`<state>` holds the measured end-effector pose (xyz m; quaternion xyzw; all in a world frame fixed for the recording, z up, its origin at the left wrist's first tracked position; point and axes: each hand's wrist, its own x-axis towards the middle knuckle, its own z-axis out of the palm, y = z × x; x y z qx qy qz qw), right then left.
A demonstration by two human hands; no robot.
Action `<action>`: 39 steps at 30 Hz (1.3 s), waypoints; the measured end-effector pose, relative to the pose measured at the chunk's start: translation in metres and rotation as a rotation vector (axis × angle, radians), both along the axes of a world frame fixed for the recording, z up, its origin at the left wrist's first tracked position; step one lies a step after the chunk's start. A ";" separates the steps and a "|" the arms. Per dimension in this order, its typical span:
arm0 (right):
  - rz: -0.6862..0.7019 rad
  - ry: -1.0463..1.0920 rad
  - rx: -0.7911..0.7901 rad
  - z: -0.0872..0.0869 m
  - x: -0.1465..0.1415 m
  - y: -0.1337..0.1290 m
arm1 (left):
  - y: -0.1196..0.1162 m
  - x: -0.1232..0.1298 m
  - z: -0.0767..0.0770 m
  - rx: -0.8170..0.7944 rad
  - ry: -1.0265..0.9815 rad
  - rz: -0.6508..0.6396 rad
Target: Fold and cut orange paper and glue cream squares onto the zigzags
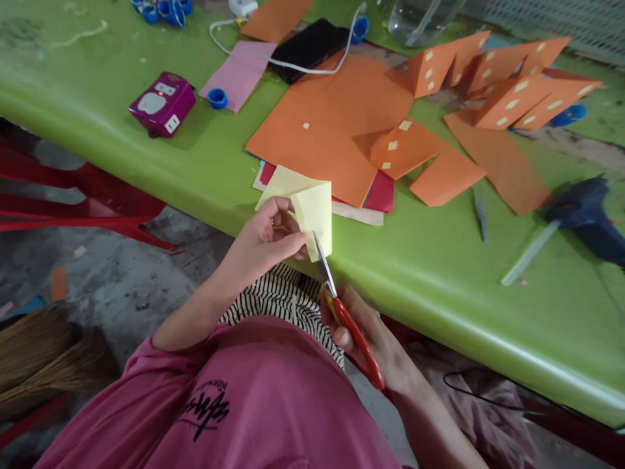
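Note:
Pinched in my left hand is a pale yellow sheet of paper, bent over near the table's front edge. My right hand grips a pair of scissors with red and yellow handles. Their metal blades point up and meet the lower edge of the yellow paper, close to my left thumb. Just behind the paper lies a large orange sheet with a small yellow square on it, on top of red and pink sheets.
Folded orange paper pieces with yellow squares stand at the back right. A glue gun and tweezers lie at right. Farther left are a purple socket box, a blue bottle cap and a phone under a white cable.

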<state>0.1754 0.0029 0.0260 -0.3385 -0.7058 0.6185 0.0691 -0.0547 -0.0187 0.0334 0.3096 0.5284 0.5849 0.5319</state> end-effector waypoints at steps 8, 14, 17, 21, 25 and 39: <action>-0.024 -0.007 -0.006 0.000 -0.001 0.000 | 0.000 -0.001 0.001 -0.011 -0.009 0.003; -0.065 -0.036 -0.018 -0.006 0.002 0.001 | 0.000 -0.002 0.000 0.002 -0.012 -0.006; -0.067 -0.038 -0.044 -0.008 0.003 0.000 | 0.000 -0.002 -0.002 0.013 -0.020 -0.002; -0.100 -0.053 -0.088 -0.009 0.002 -0.002 | 0.001 -0.003 -0.007 0.021 -0.027 -0.004; -0.112 -0.074 -0.100 -0.011 0.003 -0.003 | -0.001 -0.005 -0.010 0.042 0.006 -0.018; -0.081 -0.070 -0.057 -0.007 0.002 -0.003 | -0.001 -0.009 -0.011 0.114 0.101 0.017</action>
